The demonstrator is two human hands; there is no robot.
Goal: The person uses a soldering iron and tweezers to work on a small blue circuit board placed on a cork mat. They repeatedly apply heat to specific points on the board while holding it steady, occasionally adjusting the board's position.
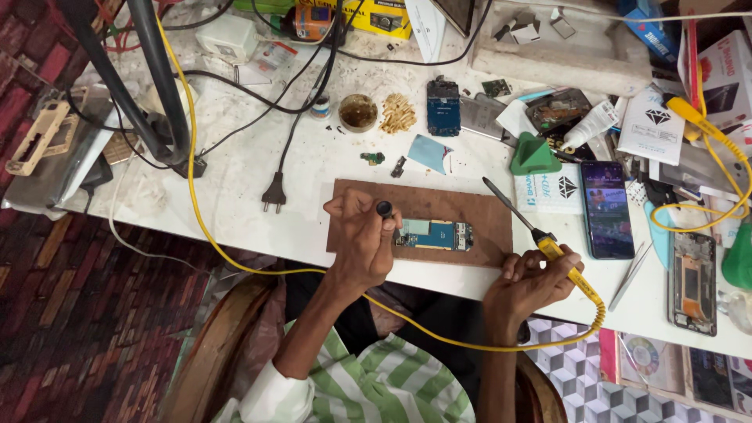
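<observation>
From the head camera, your left hand (362, 237) is closed around a small black-capped tool (384, 209) at the left end of the opened phone (433, 234) lying on the brown mat (470, 210), while your right hand (531, 283) grips the yellow soldering iron (548, 247), its tip raised over the mat's right edge.
</observation>
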